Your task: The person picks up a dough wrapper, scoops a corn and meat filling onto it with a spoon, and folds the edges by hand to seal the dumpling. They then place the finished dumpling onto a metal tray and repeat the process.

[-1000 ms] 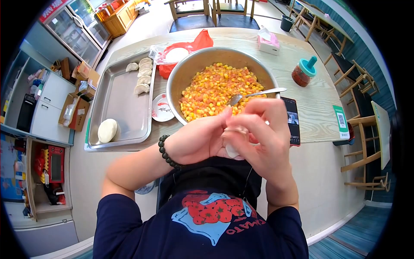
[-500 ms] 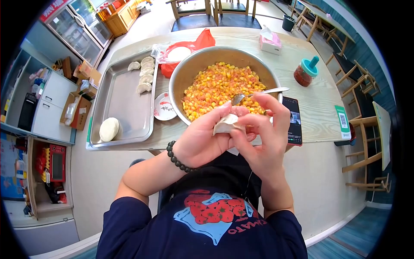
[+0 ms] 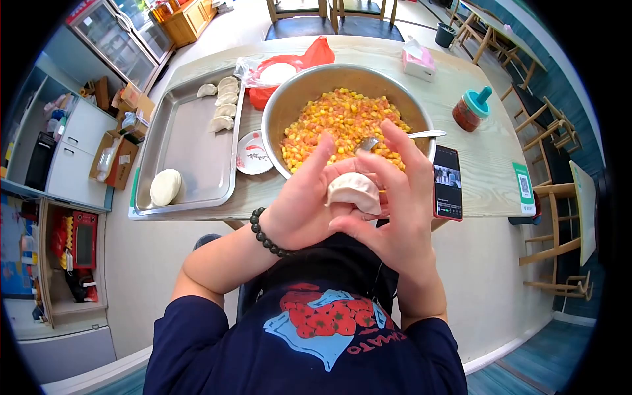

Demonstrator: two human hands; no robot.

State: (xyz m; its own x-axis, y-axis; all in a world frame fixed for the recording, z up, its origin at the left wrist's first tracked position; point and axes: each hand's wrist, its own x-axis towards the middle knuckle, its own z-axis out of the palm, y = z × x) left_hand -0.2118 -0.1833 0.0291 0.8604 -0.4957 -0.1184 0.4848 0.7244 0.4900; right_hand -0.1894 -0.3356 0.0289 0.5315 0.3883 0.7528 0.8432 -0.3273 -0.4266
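Note:
A pleated, crescent-shaped dumpling [image 3: 355,193] rests in the palm of my left hand [image 3: 298,205], whose thumb points up and away from it. My right hand [image 3: 405,227] arches over the right side of the dumpling, fingers and thumb spread apart, with the thumb close to its lower edge. Just beyond both hands stands a large metal bowl [image 3: 275,112] of corn and pinkish minced filling [image 3: 342,122], with a spoon [image 3: 424,134] leaning on its rim. At the left, a metal tray [image 3: 191,141] carries several finished dumplings [image 3: 226,110] and a stack of round wrappers [image 3: 166,187].
Between tray and bowl lies a small patterned dish [image 3: 252,155]. Behind it is a red plastic bag [image 3: 315,55] with white contents. On the right are a phone [image 3: 448,184], a teal-lidded jar [image 3: 471,110], a tissue pack [image 3: 419,62] and a QR-code card [image 3: 525,189].
My right fingers have come off the dumpling's edge and spread apart. The dumpling now lies with its pleats in view in my left palm, and my left thumb has lifted off it.

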